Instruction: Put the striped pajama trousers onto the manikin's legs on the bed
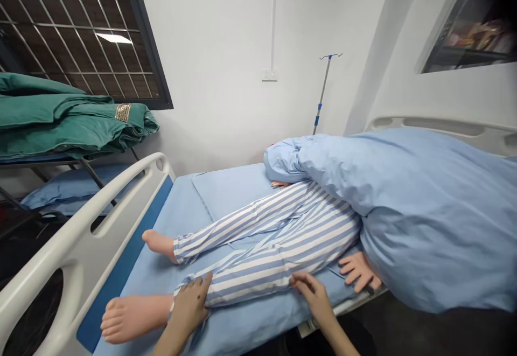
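through the head camera i see the trousers (264,270) in the middle of the frame. they have blue and white stripes, and a dummy (135,315) wears them, lying on the bed (238,186).

my left hand (190,301) is at the bottom, left of the centre. it lies with its back upward on the near trouser leg, just beside the ankle; if its fingers grip or only press, i cannot tell. my right hand (315,294) is at the bottom, right of the centre. its fingers are bent and narrow, and the tips touch the lower edge of the same leg; if they pinch it, i cannot tell.

the quilt (424,210) fills the right side and covers the upper body. from under it comes the dummy's hand (359,272), at the lower right. the footboard (115,210) stands at the left, past both feet. at the upper left, green covers (72,121) lie below the window (81,33).
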`<state>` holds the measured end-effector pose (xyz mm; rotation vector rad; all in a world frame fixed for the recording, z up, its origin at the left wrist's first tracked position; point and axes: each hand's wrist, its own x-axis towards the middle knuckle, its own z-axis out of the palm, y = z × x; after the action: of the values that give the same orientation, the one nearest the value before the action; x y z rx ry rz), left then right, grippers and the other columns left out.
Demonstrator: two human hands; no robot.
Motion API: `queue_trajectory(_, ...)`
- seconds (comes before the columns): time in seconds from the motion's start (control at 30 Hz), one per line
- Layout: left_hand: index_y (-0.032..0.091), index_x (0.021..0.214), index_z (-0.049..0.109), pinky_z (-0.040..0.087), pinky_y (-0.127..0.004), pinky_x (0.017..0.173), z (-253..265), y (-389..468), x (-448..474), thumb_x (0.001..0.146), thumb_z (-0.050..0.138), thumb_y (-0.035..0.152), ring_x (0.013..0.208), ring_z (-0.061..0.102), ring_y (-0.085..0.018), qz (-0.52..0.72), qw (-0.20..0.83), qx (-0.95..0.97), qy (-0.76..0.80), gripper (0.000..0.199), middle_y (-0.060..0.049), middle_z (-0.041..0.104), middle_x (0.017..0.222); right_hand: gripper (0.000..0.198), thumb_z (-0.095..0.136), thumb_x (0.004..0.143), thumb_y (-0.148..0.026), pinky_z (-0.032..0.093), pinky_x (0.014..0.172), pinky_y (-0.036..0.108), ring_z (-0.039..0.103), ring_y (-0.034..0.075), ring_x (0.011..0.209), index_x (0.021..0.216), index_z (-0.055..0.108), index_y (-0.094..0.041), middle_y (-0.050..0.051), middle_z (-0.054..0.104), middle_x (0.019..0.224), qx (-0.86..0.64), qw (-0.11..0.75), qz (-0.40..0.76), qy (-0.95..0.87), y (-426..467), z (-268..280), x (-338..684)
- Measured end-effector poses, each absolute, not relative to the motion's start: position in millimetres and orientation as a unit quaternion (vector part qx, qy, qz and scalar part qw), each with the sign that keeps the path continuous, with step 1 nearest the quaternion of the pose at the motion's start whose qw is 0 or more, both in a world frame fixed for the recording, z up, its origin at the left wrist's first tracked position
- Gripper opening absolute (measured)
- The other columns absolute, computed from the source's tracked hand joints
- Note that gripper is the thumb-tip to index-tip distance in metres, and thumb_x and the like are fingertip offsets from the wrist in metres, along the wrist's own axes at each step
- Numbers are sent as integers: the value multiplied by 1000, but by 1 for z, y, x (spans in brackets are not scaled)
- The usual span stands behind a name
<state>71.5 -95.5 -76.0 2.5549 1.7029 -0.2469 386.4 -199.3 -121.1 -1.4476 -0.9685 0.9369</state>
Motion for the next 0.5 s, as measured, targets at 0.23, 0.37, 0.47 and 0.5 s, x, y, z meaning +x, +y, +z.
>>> queue_trajectory(0.23,18,125,37,36,-36,81,-60,-102,70,57,43,16,98,52,-25,-91,7,829,553,69,-8,58,109,37,55,60,-44,45,76,39,60,25,86,88,58,-21,8,65,91,-558,581,560,-195,-225,-157,365)
queue_trajectory(0.37,18,119,42,35,-38,81,-45,-105,69,57,42,17,97,53,-25,-94,1,832,546,62,-7,60,106,32,60,55,-34,43,81,38,59,25,87,85,61,-22,6,65,87,-583,547,495,-339,-218,-149,364)
queue_trajectory(0.47,20,118,43,34,-40,80,-28,-106,68,57,40,15,94,55,-24,-84,-20,842,533,61,-7,63,100,23,61,53,-27,43,80,35,59,22,82,75,61,-21,4,65,80,-566,560,504,-334,-210,-148,365)
queue_trajectory(0.5,21,118,43,34,-40,80,-21,-107,68,57,40,15,93,55,-24,-80,-30,844,529,61,-6,63,98,19,61,53,-27,44,78,34,60,21,78,71,60,-20,4,65,77,-546,577,537,-282,-206,-148,366)
